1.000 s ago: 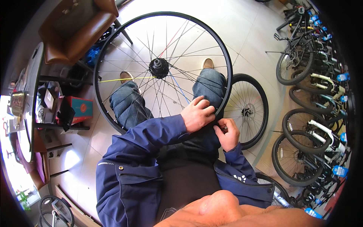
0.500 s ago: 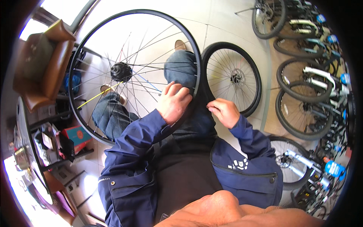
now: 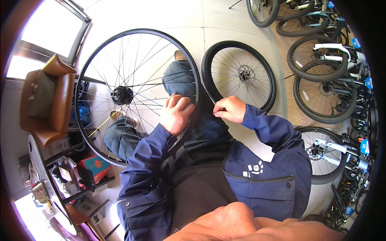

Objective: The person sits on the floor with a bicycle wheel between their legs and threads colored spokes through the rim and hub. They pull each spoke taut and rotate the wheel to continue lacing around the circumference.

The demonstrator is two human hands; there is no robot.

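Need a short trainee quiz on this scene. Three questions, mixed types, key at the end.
1. Which hand is at the bare wheel, and where is the other?
2. Seen from the person's side, the tyred wheel is:
A) left of the bare wheel
B) right of the bare wheel
C) inside the bare wheel
3. Fill in: the armchair is ____ in colour.

Key:
1. The left hand; the right hand is apart from it, to the right.
2. B
3. brown
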